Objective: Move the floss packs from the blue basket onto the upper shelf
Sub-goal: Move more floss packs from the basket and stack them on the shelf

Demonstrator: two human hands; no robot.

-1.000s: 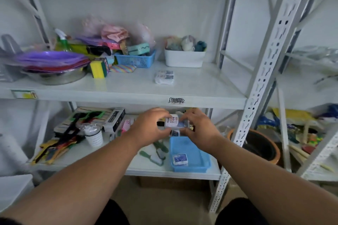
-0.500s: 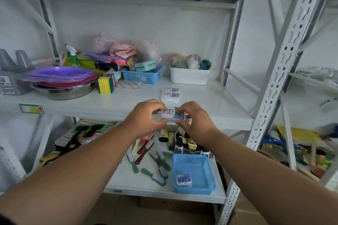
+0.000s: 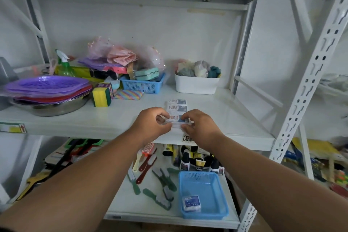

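Both hands hold one small clear floss pack [image 3: 177,119] with a white and blue label, low over the front of the white upper shelf [image 3: 116,118]. My left hand [image 3: 152,124] pinches its left end and my right hand [image 3: 199,125] its right end. Just behind it, two more floss packs [image 3: 177,105] lie in a row on the shelf. On the lower shelf at the right sits the blue basket [image 3: 202,194], with one blue-labelled floss pack [image 3: 191,202] left in its near corner.
The upper shelf also carries a steel bowl with purple trays [image 3: 47,92], sponges [image 3: 101,94], a small blue basket of goods [image 3: 143,84] and a white bin [image 3: 196,84]. Brushes [image 3: 160,184] and bottles [image 3: 195,160] lie on the lower shelf. A perforated upright post [image 3: 301,100] stands at the right.
Both hands have lifted the floss pack from above the blue basket up to the front of the upper shelf. The camera view has tilted upward.
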